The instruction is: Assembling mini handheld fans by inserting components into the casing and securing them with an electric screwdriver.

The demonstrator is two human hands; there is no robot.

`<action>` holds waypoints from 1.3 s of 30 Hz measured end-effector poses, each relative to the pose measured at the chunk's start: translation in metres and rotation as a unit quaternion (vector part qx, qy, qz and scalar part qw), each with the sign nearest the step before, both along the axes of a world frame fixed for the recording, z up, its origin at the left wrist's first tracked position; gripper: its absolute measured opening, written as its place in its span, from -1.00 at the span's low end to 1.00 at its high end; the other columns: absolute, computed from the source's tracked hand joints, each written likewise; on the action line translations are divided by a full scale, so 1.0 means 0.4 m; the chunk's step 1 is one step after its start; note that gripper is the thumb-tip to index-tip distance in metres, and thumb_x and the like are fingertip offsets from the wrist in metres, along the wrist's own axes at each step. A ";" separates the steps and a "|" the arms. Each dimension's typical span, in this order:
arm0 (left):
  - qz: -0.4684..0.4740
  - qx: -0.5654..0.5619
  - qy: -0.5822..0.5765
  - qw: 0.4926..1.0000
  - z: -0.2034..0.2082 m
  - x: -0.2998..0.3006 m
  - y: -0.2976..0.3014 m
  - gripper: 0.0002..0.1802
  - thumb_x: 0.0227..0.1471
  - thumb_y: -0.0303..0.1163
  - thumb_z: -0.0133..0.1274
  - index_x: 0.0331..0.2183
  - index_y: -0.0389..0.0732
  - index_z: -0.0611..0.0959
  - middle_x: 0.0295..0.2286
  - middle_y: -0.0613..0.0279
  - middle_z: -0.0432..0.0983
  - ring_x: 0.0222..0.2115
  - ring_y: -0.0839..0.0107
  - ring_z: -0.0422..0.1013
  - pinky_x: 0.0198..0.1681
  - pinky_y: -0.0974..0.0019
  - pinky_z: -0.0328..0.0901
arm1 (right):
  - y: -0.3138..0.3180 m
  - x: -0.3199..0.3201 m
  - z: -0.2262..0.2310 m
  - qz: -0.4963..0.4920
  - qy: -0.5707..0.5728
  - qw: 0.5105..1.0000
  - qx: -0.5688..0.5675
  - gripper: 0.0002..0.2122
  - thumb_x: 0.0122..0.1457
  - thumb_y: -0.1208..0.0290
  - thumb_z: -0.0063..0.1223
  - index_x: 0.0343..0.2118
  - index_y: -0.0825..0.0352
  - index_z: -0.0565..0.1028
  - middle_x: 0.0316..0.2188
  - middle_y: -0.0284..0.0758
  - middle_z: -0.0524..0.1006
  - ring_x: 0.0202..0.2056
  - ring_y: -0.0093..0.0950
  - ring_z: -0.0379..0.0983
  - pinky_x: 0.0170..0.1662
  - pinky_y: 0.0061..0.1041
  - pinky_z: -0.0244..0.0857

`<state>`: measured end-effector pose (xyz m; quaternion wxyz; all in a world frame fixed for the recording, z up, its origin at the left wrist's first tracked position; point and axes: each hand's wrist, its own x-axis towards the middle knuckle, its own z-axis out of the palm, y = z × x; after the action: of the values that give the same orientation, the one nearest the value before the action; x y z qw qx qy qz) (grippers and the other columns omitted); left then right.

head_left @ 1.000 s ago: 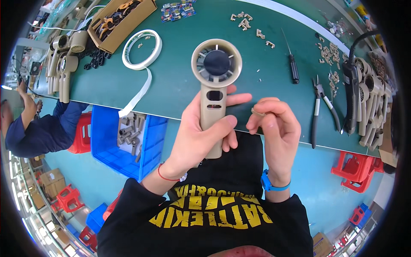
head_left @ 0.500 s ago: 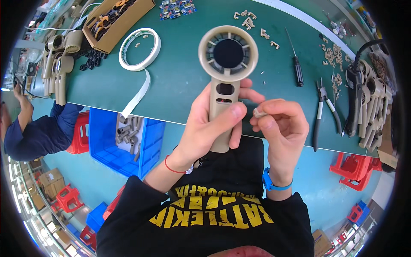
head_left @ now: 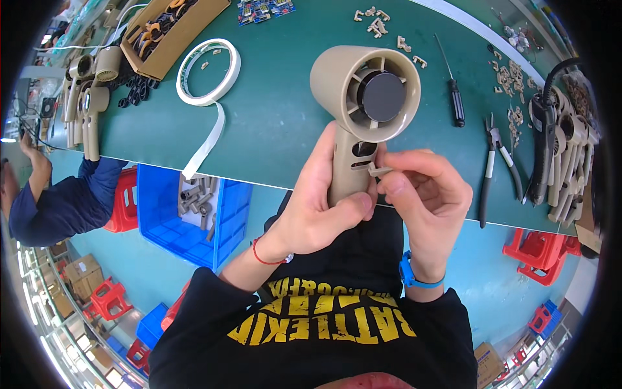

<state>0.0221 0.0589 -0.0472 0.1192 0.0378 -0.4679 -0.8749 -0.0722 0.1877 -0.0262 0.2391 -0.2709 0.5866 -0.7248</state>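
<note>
My left hand (head_left: 317,214) is wrapped round the handle of a beige handheld fan (head_left: 330,84), held upright over the table's front edge. Its round head, with a dark hub inside, is turned toward the right. Below the head, the handle shows a dark oval window and a narrow slot. Between thumb and forefinger, my right hand (head_left: 427,194) pinches a small beige plastic clip (head_left: 379,171). The clip is at the slot in the handle; whether it touches or enters the slot I cannot tell.
On the green table (head_left: 272,129) are a tape roll (head_left: 184,78), a screwdriver (head_left: 457,104), pliers (head_left: 487,175) and loose beige clips (head_left: 377,26). More fans stand at left (head_left: 94,110) and right (head_left: 564,162). A blue crate (head_left: 159,227) is below the left edge, near another person's sleeve (head_left: 65,201).
The fan has moved right and turned, so its head faces more to the right. My right hand has brought the clip up against the handle, beside the slot.
</note>
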 end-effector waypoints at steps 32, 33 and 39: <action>0.034 -0.069 -0.011 0.997 0.006 0.004 0.017 -0.36 0.13 -0.32 -0.04 0.15 -0.36 0.13 -0.26 0.21 0.33 -0.44 0.57 0.29 -0.41 0.49 0.26 | -0.002 0.023 0.014 0.010 -0.113 0.993 0.010 -0.86 0.06 0.68 0.16 -0.31 0.47 0.48 -0.39 -0.29 0.57 -0.43 -0.61 0.52 -0.35 -0.67 0.41; 0.033 -0.073 -0.014 0.997 0.006 0.003 0.017 -0.36 0.13 -0.31 -0.04 0.15 -0.36 0.14 -0.27 0.21 0.34 -0.45 0.58 0.29 -0.42 0.49 0.26 | -0.002 0.023 0.015 0.008 -0.118 0.993 0.010 -0.86 0.06 0.68 0.16 -0.31 0.47 0.48 -0.39 -0.29 0.57 -0.43 -0.62 0.52 -0.35 -0.67 0.41; 0.031 -0.054 -0.019 0.998 0.007 -0.001 0.019 -0.38 0.14 -0.29 -0.03 0.13 -0.37 0.17 -0.27 0.21 0.34 -0.46 0.58 0.29 -0.43 0.50 0.26 | -0.002 0.018 0.017 0.014 -0.124 0.992 0.014 -0.87 0.06 0.68 0.15 -0.31 0.48 0.48 -0.40 -0.29 0.57 -0.43 -0.62 0.52 -0.36 -0.68 0.41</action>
<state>0.0216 0.0666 -0.0442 0.1396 0.0623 -0.5149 -0.8435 -0.0648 0.1869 -0.0193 0.3238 -0.1833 0.5589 -0.7410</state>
